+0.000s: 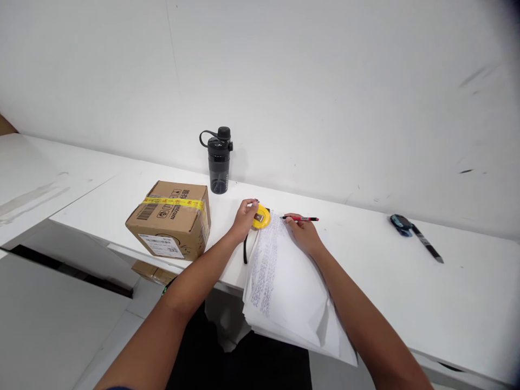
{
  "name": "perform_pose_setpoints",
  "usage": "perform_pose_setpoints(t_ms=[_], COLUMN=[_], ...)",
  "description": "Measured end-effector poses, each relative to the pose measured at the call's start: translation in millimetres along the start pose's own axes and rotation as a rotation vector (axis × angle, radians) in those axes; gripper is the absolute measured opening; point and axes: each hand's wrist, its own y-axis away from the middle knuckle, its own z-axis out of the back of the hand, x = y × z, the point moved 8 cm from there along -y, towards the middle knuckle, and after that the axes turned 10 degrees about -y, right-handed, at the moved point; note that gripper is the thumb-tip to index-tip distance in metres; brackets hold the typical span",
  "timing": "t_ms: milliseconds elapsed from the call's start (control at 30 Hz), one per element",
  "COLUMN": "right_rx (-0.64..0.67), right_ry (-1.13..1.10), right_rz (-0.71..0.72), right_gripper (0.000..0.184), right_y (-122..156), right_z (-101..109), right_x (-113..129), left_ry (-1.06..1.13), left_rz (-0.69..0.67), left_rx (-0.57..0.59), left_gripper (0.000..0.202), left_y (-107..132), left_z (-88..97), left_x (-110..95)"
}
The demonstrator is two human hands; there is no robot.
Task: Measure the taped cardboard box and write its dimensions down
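White desk (385, 281) carries the paper stack (298, 292), whose overhanging near end could slip if the right forearm (357, 303) drags it. Left hand (242, 219) curls round a tape measure (265, 219) at the far-left corner; right hand (301, 234) pinches a pen (307, 219).

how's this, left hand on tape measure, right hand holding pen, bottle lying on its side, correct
The bottle isn't lying down; it stands upright, as the head view shows. Left hand on tape measure, right hand holding pen: both correct.
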Motion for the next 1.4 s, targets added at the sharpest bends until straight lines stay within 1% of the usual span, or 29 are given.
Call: perform_pose_setpoints(t_ms=[233,533,767,1000,1233,1400], right_rx=[-0.010,-0.010,-0.017,0.000,0.029,0.032], right_ry=[-0.004,-0.027,-0.042,-0.053,-0.060,-0.049], right_rz=[-0.028,-0.014,-0.027,-0.018,-0.012,-0.019], right_gripper=[0.048,0.046,0.044,0.043,0.043,0.044], right_y=[1.2,3.0,5.5,9.8,14.1,16.4], right_z=[3.6,4.7,5.5,2.6,0.4,0.3], right_x=[-0.7,1.2,1.4,5.2,8.8,10.4], left_ry=[0.004,0.014,0.022,0.016,0.017,0.008], left_rz=[0.006,-0.007,0.015,0.013,-0.005,0.007], left_rx=[0.000,-0.011,-0.006,-0.005,-0.003,-0.006], left_gripper=[0.037,0.032,0.034,0.036,0.033,0.033], left_y=[-0.4,2.0,3.1,4.5,5.1,5.9], left_z=[-0.8,-0.3,-1.8,-2.5,-2.8,-2.8], left_x=[1.3,-4.9,-4.9,-7.2,-9.1,-9.2])
